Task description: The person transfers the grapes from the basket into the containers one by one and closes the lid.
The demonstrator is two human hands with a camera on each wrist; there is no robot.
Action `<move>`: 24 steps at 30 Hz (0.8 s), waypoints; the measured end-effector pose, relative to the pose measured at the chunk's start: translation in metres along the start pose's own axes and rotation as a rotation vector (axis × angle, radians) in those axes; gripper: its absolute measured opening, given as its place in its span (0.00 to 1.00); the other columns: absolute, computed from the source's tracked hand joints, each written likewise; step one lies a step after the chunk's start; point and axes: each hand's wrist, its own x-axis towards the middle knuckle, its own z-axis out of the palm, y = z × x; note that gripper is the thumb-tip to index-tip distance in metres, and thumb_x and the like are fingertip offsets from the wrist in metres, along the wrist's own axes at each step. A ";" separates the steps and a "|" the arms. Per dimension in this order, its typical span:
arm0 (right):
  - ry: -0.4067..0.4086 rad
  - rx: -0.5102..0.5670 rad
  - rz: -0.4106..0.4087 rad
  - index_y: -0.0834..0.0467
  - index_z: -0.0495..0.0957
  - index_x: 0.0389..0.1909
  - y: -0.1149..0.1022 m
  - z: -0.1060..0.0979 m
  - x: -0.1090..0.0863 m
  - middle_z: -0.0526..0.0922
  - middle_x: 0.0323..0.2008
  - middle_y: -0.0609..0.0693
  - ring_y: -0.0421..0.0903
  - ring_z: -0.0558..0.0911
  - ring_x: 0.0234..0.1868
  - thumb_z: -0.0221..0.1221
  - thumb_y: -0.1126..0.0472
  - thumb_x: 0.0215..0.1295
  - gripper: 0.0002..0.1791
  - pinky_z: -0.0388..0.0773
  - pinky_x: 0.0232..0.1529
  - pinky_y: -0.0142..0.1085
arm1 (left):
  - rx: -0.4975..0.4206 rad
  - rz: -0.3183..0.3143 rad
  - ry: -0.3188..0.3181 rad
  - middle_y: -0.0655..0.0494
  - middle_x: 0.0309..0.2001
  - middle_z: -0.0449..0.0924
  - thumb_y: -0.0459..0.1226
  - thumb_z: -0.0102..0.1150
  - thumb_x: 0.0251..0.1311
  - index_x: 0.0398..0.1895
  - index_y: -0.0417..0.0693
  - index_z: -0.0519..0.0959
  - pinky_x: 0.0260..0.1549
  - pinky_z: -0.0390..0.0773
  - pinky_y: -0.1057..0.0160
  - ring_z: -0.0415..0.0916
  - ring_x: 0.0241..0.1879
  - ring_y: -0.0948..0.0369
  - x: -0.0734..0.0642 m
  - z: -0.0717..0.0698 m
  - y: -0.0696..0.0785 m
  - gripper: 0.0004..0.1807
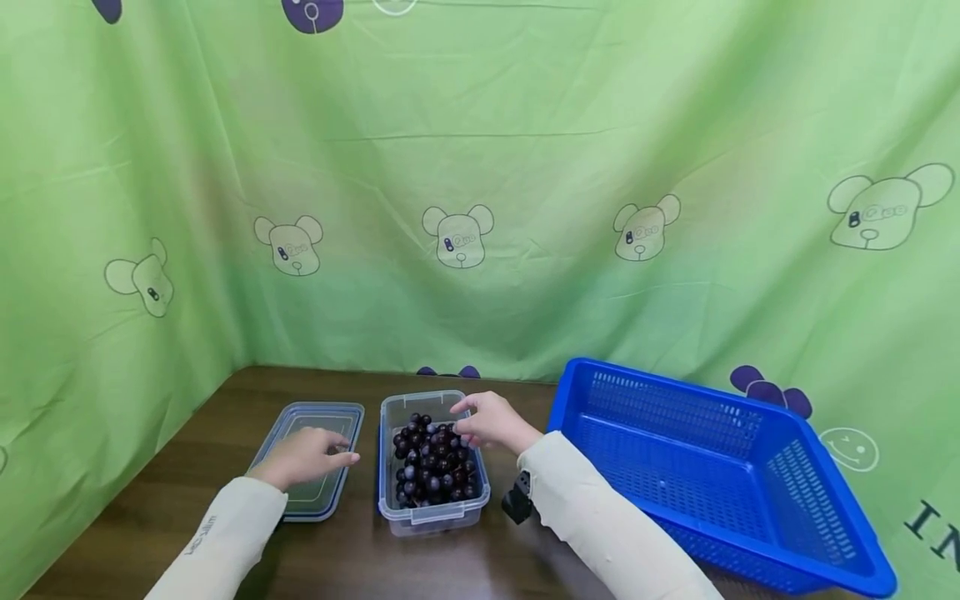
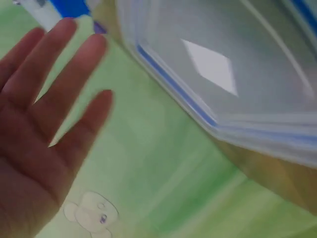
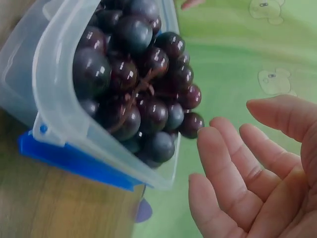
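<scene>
A bunch of dark purple grapes (image 1: pixel 435 462) fills a clear plastic container (image 1: pixel 435 516) on the table, heaped near its rim in the right wrist view. Beside the container's right rim, my right hand (image 1: pixel 493 422) hovers with relaxed, spread fingers and holds nothing; its fingertips come close to the grapes (image 3: pixel 148 89). My left hand (image 1: pixel 307 455) is over the container's lid (image 1: pixel 303 496), which lies flat to the left with a blue seal around its edge. In the left wrist view the left fingers (image 2: pixel 74 89) are straight and apart from the lid (image 2: pixel 198 74).
A large blue plastic basket (image 1: pixel 675 508) with perforated walls stands on the right of the brown wooden table (image 1: pixel 360 567). Green cloth (image 1: pixel 540 292) printed with bear faces hangs behind and to the left. A small black object (image 1: pixel 517 500) sits at the right wrist.
</scene>
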 end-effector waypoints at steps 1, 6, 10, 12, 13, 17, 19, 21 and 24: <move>0.001 0.013 0.000 0.62 0.81 0.46 0.000 0.001 0.000 0.79 0.16 0.50 0.41 0.76 0.16 0.59 0.70 0.55 0.16 0.64 0.14 0.29 | 0.025 -0.012 0.035 0.48 0.39 0.84 0.45 0.61 0.60 0.41 0.41 0.84 0.39 0.79 0.49 0.81 0.39 0.52 -0.002 -0.001 -0.003 0.16; -0.016 0.039 -0.016 0.62 0.81 0.47 -0.006 0.008 0.001 0.79 0.15 0.49 0.40 0.78 0.15 0.59 0.69 0.57 0.15 0.72 0.17 0.31 | 0.120 -0.092 0.137 0.58 0.31 0.84 0.44 0.63 0.57 0.32 0.51 0.85 0.25 0.77 0.56 0.78 0.28 0.61 -0.014 -0.006 -0.020 0.08; -0.047 0.048 -0.026 0.64 0.80 0.47 -0.012 0.016 -0.001 0.78 0.14 0.49 0.40 0.78 0.15 0.58 0.68 0.58 0.15 0.77 0.19 0.34 | 0.096 -0.152 0.119 0.52 0.32 0.83 0.41 0.64 0.55 0.35 0.44 0.85 0.23 0.74 0.58 0.75 0.27 0.59 -0.023 -0.013 -0.032 0.10; -0.062 0.040 -0.040 0.65 0.80 0.46 -0.015 0.020 -0.001 0.79 0.14 0.49 0.40 0.79 0.15 0.59 0.67 0.57 0.14 0.77 0.18 0.34 | 0.071 -0.173 0.103 0.48 0.34 0.83 0.39 0.65 0.54 0.37 0.39 0.84 0.23 0.73 0.59 0.73 0.26 0.59 -0.027 -0.016 -0.037 0.12; -0.068 0.035 -0.048 0.65 0.80 0.45 -0.016 0.023 0.000 0.79 0.14 0.49 0.40 0.79 0.15 0.59 0.67 0.57 0.14 0.77 0.18 0.34 | 0.053 -0.183 0.092 0.46 0.34 0.83 0.39 0.65 0.54 0.38 0.37 0.84 0.22 0.72 0.60 0.71 0.26 0.59 -0.029 -0.018 -0.039 0.14; -0.088 0.047 -0.075 0.65 0.80 0.41 -0.021 0.032 0.002 0.79 0.15 0.49 0.40 0.79 0.16 0.60 0.66 0.56 0.11 0.75 0.16 0.33 | -0.020 -0.194 0.077 0.44 0.35 0.82 0.38 0.65 0.54 0.43 0.32 0.82 0.21 0.71 0.61 0.69 0.19 0.61 -0.035 -0.023 -0.048 0.18; -0.098 0.058 -0.085 0.64 0.81 0.40 -0.022 0.037 0.004 0.79 0.15 0.49 0.40 0.79 0.15 0.60 0.67 0.56 0.11 0.74 0.16 0.32 | -0.058 -0.199 0.067 0.45 0.33 0.81 0.38 0.65 0.55 0.43 0.32 0.81 0.20 0.71 0.62 0.67 0.15 0.62 -0.040 -0.025 -0.052 0.18; -0.108 0.075 -0.089 0.65 0.80 0.40 -0.024 0.042 0.004 0.79 0.15 0.49 0.40 0.78 0.15 0.60 0.67 0.56 0.11 0.73 0.15 0.32 | -0.093 -0.222 0.056 0.48 0.25 0.79 0.38 0.65 0.55 0.41 0.33 0.81 0.17 0.71 0.63 0.65 0.11 0.63 -0.044 -0.026 -0.055 0.16; -0.122 0.089 -0.091 0.66 0.80 0.40 -0.026 0.048 0.004 0.78 0.15 0.49 0.40 0.78 0.15 0.60 0.68 0.55 0.11 0.71 0.14 0.31 | -0.117 -0.255 0.047 0.56 0.17 0.73 0.38 0.65 0.55 0.35 0.36 0.81 0.13 0.69 0.65 0.62 0.10 0.65 -0.051 -0.026 -0.060 0.12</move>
